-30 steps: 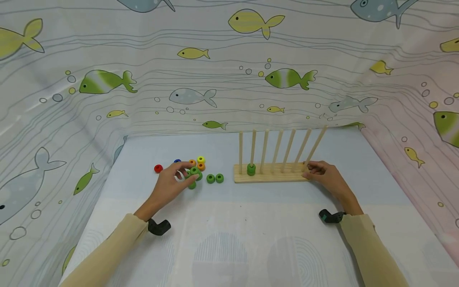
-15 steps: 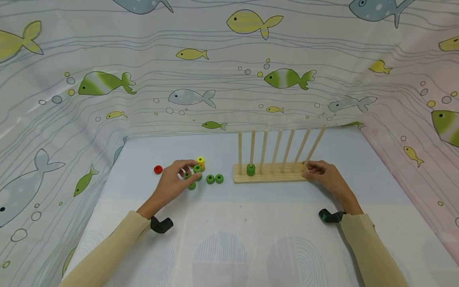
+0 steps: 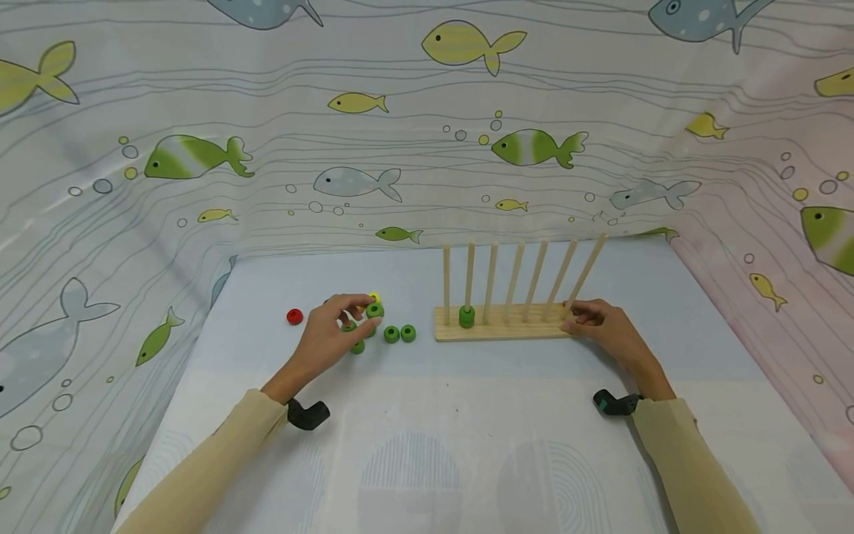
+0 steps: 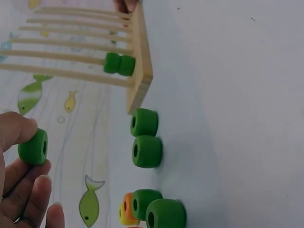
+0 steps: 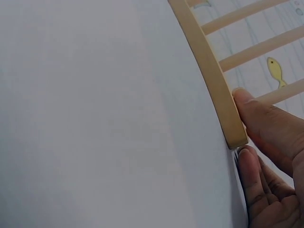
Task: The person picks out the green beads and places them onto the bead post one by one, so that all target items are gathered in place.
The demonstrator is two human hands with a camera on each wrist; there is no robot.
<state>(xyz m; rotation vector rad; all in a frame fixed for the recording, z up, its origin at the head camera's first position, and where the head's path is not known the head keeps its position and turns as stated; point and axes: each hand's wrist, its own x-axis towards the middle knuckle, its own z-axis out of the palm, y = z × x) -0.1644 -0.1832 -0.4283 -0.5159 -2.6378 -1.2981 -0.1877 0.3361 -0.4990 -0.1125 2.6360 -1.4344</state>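
Observation:
My left hand [image 3: 327,334] pinches a green bead [image 4: 33,148] between thumb and fingers, raised above the other beads. A wooden peg board [image 3: 507,331] with a row of several upright pegs lies to its right. Green beads [image 4: 118,64], two of them, are threaded on the second peg from the left, at the base. At the board's right end, my right hand [image 3: 603,326] grips the corner; in the right wrist view the thumb [image 5: 259,111] lies over the edge and the other fingers are curled beside the end.
Two loose green beads [image 3: 400,334] sit between the left hand and the board. More green beads [image 4: 166,213], an orange bead [image 4: 127,206] and a yellow bead [image 3: 375,297] cluster by the left hand, partly hidden. A red bead [image 3: 294,317] lies farther left. Fish-patterned cloth rises behind.
My left hand has shifted slightly right and up with the green bead, covering more of the orange and blue beads. The right hand and the peg board have stayed put.

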